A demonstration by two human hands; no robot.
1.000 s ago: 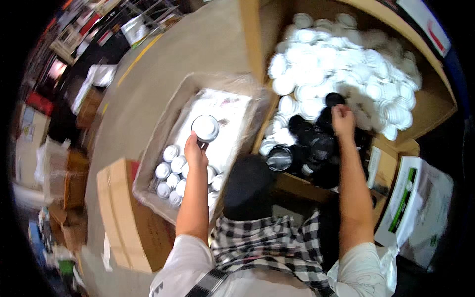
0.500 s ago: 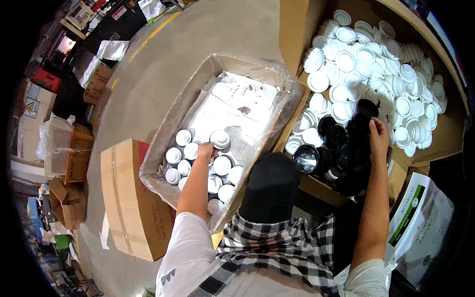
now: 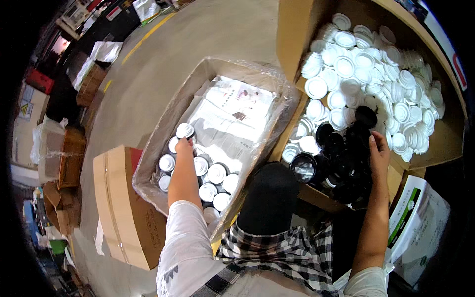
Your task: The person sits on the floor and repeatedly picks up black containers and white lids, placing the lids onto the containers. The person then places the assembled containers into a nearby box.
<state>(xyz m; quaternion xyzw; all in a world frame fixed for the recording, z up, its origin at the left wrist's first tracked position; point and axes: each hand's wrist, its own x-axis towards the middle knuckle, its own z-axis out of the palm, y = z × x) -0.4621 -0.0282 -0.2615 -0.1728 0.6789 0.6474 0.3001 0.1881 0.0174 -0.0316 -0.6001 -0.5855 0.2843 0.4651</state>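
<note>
My left hand (image 3: 184, 146) is closed on a round jar with a white stepped lid (image 3: 185, 130), over the plastic-lined carton (image 3: 163, 126). Close by, several other white-lidded jars (image 3: 216, 173) with dark sides stand in that carton's near end. My right hand (image 3: 380, 152) has its thumb and fingers apart, at the right edge of a heap of black round containers (image 3: 341, 158). Nearest its fingertips is a black disc-like piece (image 3: 366, 117). At the heap's left, an open black jar (image 3: 303, 167) shows a shiny inside.
A big cardboard box (image 3: 292, 37) at the right holds many loose white lids (image 3: 344, 67). Printed paper (image 3: 237, 104) lines the far part of the jar carton. A taped brown carton (image 3: 111, 198) stands at its left, and a white-and-green package (image 3: 413, 222) lies at the lower right.
My left hand has moved left and slightly up with the white-lidded jar, toward the carton's left wall. My right hand has dropped slightly beside the black heap. The whole view has shifted a little.
</note>
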